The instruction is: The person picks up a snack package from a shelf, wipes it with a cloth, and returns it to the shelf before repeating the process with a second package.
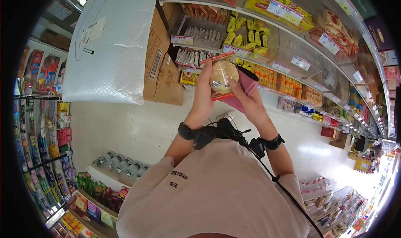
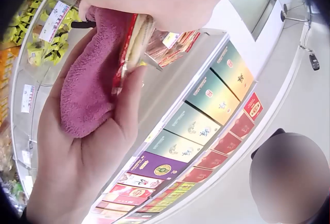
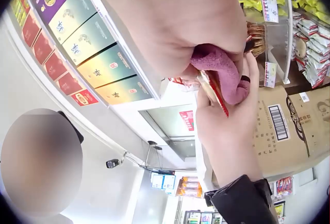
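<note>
In the head view a clear packet of round pale biscuits (image 1: 224,73) with red edges is held up before the shirt. My left hand (image 1: 202,95) grips its left side. My right hand (image 1: 254,106) pinches its right side, thumb across the front, with a purple towelling cloth (image 1: 248,86) bunched behind it. The left wrist view shows the cloth (image 2: 86,95) lying in the right palm, fingers curled behind it and thumb against the packet (image 2: 133,46). Seen from the right wrist, the packet (image 3: 211,87) stands edge-on beside the cloth (image 3: 221,72); the right fingers are largely hidden.
Shelves of wrapped snacks (image 1: 246,35) with price tags (image 1: 300,62) run just beyond the hands. A cardboard box (image 1: 161,67) under a large white padded parcel (image 1: 110,46) stands at the left. Bottles (image 1: 119,163) are near the lower left. Another person (image 3: 41,167) is close by.
</note>
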### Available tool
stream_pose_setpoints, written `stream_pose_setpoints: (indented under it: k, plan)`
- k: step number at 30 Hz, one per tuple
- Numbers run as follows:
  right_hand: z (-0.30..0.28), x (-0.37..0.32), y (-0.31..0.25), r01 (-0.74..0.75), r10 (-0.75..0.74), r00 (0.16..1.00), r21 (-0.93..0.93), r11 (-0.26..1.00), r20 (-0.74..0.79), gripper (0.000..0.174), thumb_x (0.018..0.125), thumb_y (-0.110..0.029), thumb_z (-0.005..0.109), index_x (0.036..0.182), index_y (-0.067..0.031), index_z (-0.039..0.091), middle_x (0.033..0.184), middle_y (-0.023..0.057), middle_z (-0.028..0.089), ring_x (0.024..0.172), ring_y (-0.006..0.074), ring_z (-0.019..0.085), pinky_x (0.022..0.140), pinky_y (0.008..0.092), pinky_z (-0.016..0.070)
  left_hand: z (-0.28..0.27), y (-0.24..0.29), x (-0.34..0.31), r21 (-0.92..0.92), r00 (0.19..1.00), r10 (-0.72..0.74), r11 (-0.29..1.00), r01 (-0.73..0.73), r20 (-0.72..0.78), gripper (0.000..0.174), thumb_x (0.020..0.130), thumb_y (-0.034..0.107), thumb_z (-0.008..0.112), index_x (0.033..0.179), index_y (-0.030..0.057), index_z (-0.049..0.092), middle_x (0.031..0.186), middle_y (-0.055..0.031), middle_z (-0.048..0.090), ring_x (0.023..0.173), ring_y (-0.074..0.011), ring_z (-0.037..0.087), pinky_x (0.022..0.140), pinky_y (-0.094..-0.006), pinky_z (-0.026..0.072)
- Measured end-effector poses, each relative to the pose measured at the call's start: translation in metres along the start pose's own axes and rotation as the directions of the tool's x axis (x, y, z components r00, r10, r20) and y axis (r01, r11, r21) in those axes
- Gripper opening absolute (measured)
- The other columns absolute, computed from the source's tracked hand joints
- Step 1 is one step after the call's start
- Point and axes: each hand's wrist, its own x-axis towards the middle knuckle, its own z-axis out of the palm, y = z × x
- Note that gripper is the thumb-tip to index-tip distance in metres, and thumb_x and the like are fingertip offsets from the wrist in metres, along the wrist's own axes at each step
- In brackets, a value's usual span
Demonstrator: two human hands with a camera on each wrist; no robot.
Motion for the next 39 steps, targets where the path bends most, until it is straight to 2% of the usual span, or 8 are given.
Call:
stream_pose_setpoints:
  k: [5,7,10,14,23,30,34,39]
  plan:
    - [-0.048,0.022,0.01,0.199,-0.216,0.976,-0.291,0.936,-0.03,0.046,0.103,-0.011,0.053,0.146,0.002,0.04,0.138,0.0107,0.055,0.123,0.0146,0.052,0.103,0.0305,0.042,0.016,-0.026,0.021,0.426,0.898,0.441,0.814,-0.395,-0.01,0.065,0.102,0.043,0.053,0.149,0.0029,0.034,0.143,-0.0098,0.045,0.131,-0.0158,0.043,0.108,-0.0299,0.0343]
    - [-0.056,0.027,-0.006,0.376,-0.428,0.903,-0.518,0.768,0.021,0.048,0.097,0.001,0.051,0.143,0.0035,0.041,0.137,0.022,0.055,0.119,0.0232,0.058,0.098,0.0321,0.0448,0.054,-0.031,0.017,0.313,0.947,0.318,0.896,-0.316,0.044,0.066,0.102,0.046,0.049,0.151,0.0039,0.032,0.147,-0.0097,0.043,0.133,-0.0197,0.043,0.112,-0.0307,0.0312]
    - [-0.068,0.019,-0.024,0.548,-0.516,0.821,-0.589,0.594,0.244,0.067,0.087,-0.004,0.059,0.15,0.0007,0.035,0.156,0.0258,0.029,0.145,0.0399,0.032,0.117,0.0419,0.0265,0.086,-0.046,0.029,0.229,0.954,0.254,0.931,-0.285,0.158,0.069,0.103,0.055,0.041,0.152,0.0075,0.033,0.147,-0.0069,0.045,0.131,-0.0177,0.047,0.112,-0.0317,0.0323]
    - [-0.114,0.034,-0.026,0.548,-0.508,0.827,-0.541,0.638,0.24,0.068,0.089,-0.019,0.06,0.149,0.0012,0.038,0.159,0.0275,0.02,0.148,0.0467,0.019,0.12,0.0474,0.0179,0.109,-0.066,0.044,0.199,0.987,0.022,0.979,-0.053,0.159,0.061,0.105,0.054,0.036,0.146,0.0091,0.042,0.136,-0.0061,0.054,0.125,-0.0156,0.053,0.106,-0.031,0.0408]
    - [-0.157,0.049,-0.042,0.63,-0.525,0.758,-0.643,0.436,0.387,0.058,0.089,-0.026,0.062,0.14,-0.0018,0.051,0.15,0.0181,0.041,0.144,0.0384,0.032,0.119,0.051,0.024,0.141,-0.087,0.073,-0.016,0.997,0.011,1.0,-0.01,0.081,0.058,0.1,0.061,0.042,0.128,0.0122,0.055,0.119,-0.0061,0.063,0.108,-0.0179,0.063,0.094,-0.0339,0.0511]
    - [-0.161,0.07,-0.034,0.555,-0.539,0.814,-0.56,0.615,0.216,0.06,0.092,-0.025,0.059,0.147,-0.0039,0.045,0.158,0.0176,0.031,0.147,0.039,0.026,0.119,0.048,0.024,0.156,-0.078,0.09,0.091,0.997,0.07,0.993,-0.068,-0.023,0.052,0.104,0.049,0.04,0.135,0.0095,0.053,0.127,-0.0065,0.062,0.116,-0.0175,0.06,0.101,-0.0337,0.0468]
    - [-0.141,0.067,-0.035,0.601,-0.444,0.79,-0.68,0.421,0.423,0.064,0.092,-0.026,0.06,0.149,-0.0038,0.042,0.159,0.0172,0.03,0.148,0.0374,0.024,0.121,0.0477,0.0164,0.122,-0.057,0.114,0.04,0.993,0.086,0.995,-0.09,0.086,0.042,0.106,0.041,0.04,0.13,0.0098,0.056,0.122,-0.0064,0.064,0.113,-0.0185,0.062,0.102,-0.036,0.0477]
    - [-0.144,0.105,-0.022,0.461,-0.467,0.882,-0.331,0.824,0.065,0.052,0.102,-0.027,0.051,0.149,-0.005,0.042,0.157,0.0139,0.035,0.144,0.0217,0.037,0.115,0.0321,0.0308,0.116,-0.057,0.127,0.049,0.999,0.047,0.998,-0.048,0.004,0.035,0.103,0.036,0.053,0.122,0.0071,0.059,0.115,-0.0056,0.067,0.102,-0.0162,0.066,0.088,-0.0341,0.0541]
